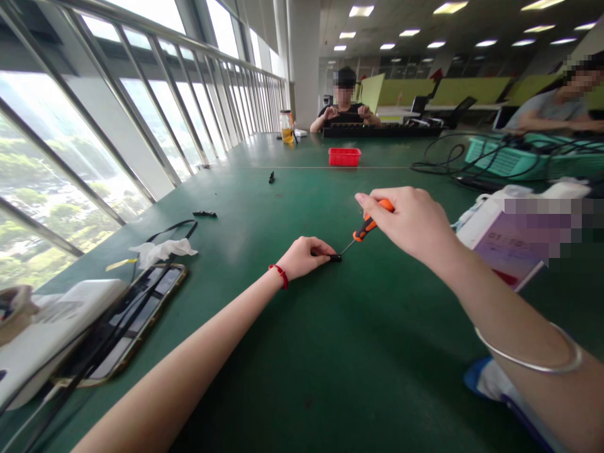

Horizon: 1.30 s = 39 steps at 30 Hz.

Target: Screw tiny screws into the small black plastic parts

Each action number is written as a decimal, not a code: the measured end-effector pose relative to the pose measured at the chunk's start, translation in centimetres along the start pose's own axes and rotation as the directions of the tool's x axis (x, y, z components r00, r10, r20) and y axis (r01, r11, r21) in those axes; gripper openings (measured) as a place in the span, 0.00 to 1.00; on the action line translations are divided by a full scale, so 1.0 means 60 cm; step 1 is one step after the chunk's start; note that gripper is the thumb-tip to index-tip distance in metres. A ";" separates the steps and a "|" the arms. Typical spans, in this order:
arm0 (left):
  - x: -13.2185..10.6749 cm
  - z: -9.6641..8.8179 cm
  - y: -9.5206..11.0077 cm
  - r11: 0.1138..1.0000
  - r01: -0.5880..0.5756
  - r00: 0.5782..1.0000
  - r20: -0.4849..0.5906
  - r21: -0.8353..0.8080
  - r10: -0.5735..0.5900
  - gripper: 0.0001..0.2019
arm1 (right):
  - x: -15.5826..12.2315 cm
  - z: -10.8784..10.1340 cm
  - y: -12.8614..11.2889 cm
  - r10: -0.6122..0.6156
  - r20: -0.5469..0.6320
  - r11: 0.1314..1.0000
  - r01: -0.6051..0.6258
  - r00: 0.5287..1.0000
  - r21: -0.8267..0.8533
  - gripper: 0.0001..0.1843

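Observation:
My left hand (306, 257) rests on the green table and pinches a small black part (335, 258), whose far side is covered by the fingers. A screwdriver (372, 220) with an orange and black handle is gripped in my right hand (409, 220), just above and to the right of the left one. Its thin metal shaft slants down to the left, and the tip meets or nearly meets the black part; I cannot tell whether it touches. Farther off on the table lie another small black piece (271, 177) and a black strip (204, 214).
A red tray (344, 157) stands toward the back. At left are a phone (141, 314) with cables, a tissue (165, 251) and a white device (70, 327). A purple-white box (504, 233) and teal basket (495, 157) stand right. Two people sit beyond.

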<state>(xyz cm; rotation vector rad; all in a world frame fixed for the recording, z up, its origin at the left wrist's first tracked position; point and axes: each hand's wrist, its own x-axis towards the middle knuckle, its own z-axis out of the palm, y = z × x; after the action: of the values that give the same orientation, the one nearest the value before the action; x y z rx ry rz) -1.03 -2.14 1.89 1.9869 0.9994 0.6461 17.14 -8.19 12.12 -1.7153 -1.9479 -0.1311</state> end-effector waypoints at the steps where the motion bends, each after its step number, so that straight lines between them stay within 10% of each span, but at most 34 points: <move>1: 0.000 -0.001 -0.001 1.000 -0.002 1.000 -0.008 0.003 0.002 0.10 | 0.006 -0.001 0.000 -0.020 0.025 1.000 0.020 0.999 0.001 0.19; 39: 0.000 -0.005 -0.015 0.999 -0.036 0.999 -0.012 -0.011 0.036 0.09 | 0.016 -0.008 -0.010 -0.034 0.091 0.999 0.033 0.995 0.010 0.09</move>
<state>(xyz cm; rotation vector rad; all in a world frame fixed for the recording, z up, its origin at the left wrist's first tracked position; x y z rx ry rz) -1.62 -1.70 1.27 1.9974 0.9672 0.6830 16.65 -7.64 13.10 -1.7109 -2.0406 -0.0582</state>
